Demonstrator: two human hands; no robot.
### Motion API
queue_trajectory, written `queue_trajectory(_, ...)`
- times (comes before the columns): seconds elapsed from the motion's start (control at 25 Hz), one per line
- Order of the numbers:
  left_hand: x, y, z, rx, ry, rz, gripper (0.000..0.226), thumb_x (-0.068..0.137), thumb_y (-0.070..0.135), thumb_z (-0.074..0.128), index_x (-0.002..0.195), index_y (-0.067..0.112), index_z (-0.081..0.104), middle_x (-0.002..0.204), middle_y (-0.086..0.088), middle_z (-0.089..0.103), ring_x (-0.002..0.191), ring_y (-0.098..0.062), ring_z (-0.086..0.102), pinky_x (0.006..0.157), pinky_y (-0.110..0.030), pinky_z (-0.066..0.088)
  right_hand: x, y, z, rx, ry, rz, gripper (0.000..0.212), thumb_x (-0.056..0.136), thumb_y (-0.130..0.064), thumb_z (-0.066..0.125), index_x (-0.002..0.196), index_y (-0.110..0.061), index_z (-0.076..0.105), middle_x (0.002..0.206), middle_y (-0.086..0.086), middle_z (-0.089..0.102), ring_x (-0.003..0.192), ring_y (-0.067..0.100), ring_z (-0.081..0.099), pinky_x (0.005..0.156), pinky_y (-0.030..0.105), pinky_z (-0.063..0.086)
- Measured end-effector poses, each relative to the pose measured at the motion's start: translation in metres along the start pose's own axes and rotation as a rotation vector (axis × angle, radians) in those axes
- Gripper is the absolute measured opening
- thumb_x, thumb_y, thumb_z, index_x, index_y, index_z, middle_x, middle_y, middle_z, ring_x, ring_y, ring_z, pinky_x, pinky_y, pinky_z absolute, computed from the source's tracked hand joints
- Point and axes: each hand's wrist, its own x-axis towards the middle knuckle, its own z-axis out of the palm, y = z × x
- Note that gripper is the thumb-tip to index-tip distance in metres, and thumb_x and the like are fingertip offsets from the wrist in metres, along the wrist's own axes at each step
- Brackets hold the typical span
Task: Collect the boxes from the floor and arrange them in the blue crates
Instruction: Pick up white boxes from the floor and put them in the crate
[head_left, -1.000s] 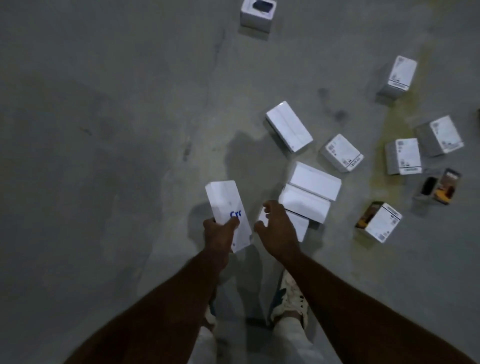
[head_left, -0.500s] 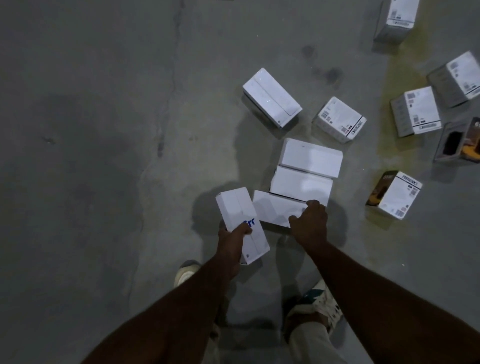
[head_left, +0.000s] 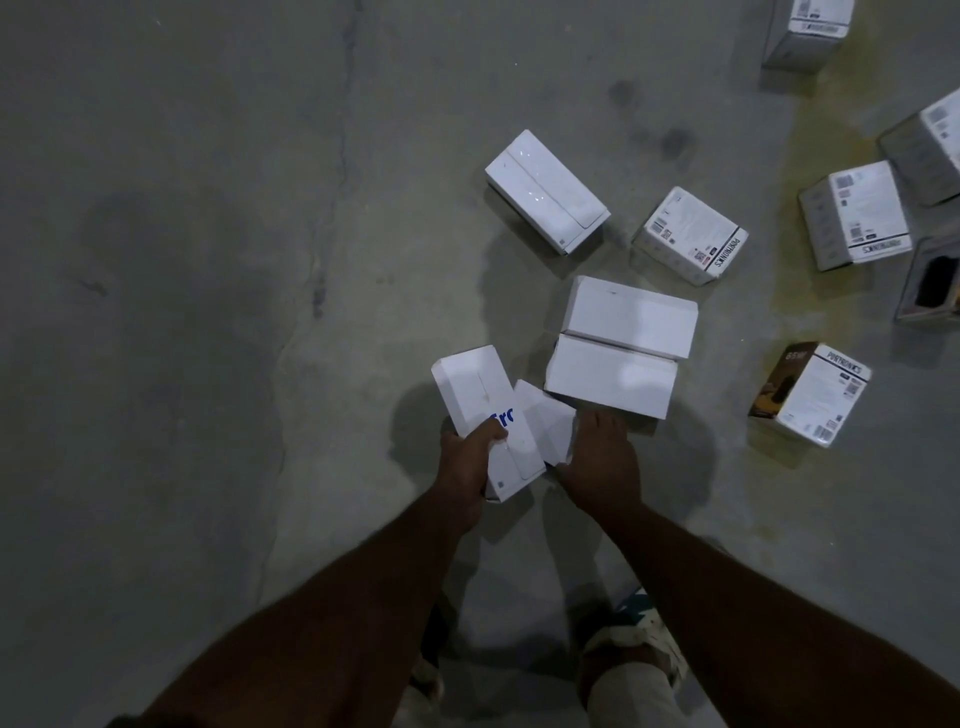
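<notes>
My left hand grips a long white box with blue lettering, held just above the concrete floor. My right hand is closed on a second plain white box, tilted up and pressed against the first one. Just beyond lie two white boxes side by side. Farther off sits another long white box and a labelled cube box. No blue crate is in view.
More labelled boxes are scattered at the right: one with a dark side, one near the edge, one at the top. A crack runs down the floor at left. My shoes stand below my arms.
My right hand has lifted the nearest white box off the floor and swung it against the box in my left hand. The view has moved closer to the boxes.
</notes>
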Motion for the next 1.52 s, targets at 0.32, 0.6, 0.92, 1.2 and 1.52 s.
queue_trajectory(0.32, 0.017, -0.012, -0.007, 0.046, 0.033, 0.013, 0.072, 0.066, 0.035, 0.071, 0.133, 0.021, 0.049, 0.123, -0.012, 0.064, 0.108, -0.032, 0.062, 0.073, -0.039, 0.054, 0.02, -0.004, 0.035, -0.303, -0.044, -0.136, 0.091, 0.078, -0.04, 0.078, 0.147, -0.005, 0.03, 0.143, 0.016, 0.046, 0.131, 0.032, 0.045, 0.116, 0.045, 0.031)
queue_trajectory(0.6, -0.027, 0.006, -0.017, 0.1, 0.408, 0.104, 0.056, 0.088, 0.025, 0.074, 0.131, 0.01, 0.041, 0.124, -0.01, 0.054, 0.111, -0.029, 0.056, 0.099, -0.05, 0.051, -0.016, -0.014, -0.012, 0.199, -0.075, 0.002, 0.101, 0.064, -0.056, 0.081, 0.144, -0.015, 0.034, 0.139, 0.008, 0.046, 0.128, 0.028, 0.045, 0.105, 0.047, 0.042)
queue_trajectory(0.92, -0.163, 0.081, 0.024, 0.223, 0.11, 0.202, 0.052, 0.088, 0.041, 0.073, 0.123, 0.016, 0.045, 0.124, -0.004, 0.059, 0.106, -0.024, 0.061, 0.09, -0.046, 0.057, -0.066, -0.066, -0.168, 0.985, -0.178, 0.134, 0.067, 0.088, -0.035, 0.066, 0.144, -0.027, 0.031, 0.131, -0.003, 0.049, 0.115, 0.018, 0.052, 0.083, 0.035, 0.051)
queue_trajectory(1.2, -0.309, 0.153, 0.075, 0.093, -0.213, 0.238, 0.1, 0.054, 0.073, 0.084, 0.129, 0.012, 0.059, 0.116, -0.012, 0.073, 0.104, -0.031, 0.072, 0.088, -0.057, 0.058, -0.138, -0.086, -0.318, 1.201, -0.071, 0.098, 0.041, 0.098, -0.04, 0.053, 0.135, -0.029, 0.038, 0.125, -0.004, 0.054, 0.102, 0.009, 0.058, 0.077, 0.026, 0.048)
queue_trajectory(1.52, -0.519, 0.231, 0.114, 0.202, -0.442, 0.379, 0.056, 0.086, 0.045, 0.074, 0.13, 0.014, 0.061, 0.119, -0.014, 0.072, 0.111, -0.035, 0.069, 0.089, -0.045, 0.06, -0.26, -0.092, -0.507, 1.378, -0.001, 0.143, 0.071, 0.076, -0.074, 0.056, 0.131, -0.029, 0.051, 0.121, 0.001, 0.064, 0.106, 0.022, 0.065, 0.094, 0.048, 0.053)
